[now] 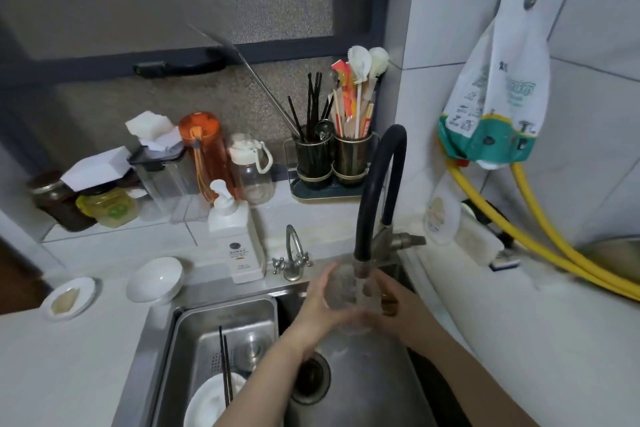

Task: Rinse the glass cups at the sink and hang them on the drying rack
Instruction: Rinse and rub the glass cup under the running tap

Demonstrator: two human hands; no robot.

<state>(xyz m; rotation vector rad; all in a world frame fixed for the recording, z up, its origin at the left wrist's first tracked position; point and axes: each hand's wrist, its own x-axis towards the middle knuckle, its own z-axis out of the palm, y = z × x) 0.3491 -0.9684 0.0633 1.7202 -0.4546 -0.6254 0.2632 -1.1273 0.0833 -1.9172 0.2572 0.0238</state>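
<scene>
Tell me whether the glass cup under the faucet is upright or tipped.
Cannot tell. The glass cup is blurred between the left hand and right hand, just below the faucet spout.

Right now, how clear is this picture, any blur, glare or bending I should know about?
Head view: wide-angle bending curves the window frame and the walls at the edges; the left hand, right hand and glass cup under the black faucet are smeared by motion; the clear cup is hard to outline; lighting is soft and even, with no strong glare.

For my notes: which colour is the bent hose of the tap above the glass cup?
Black faucet hose, with a metal tip, seen in the head view.
</scene>
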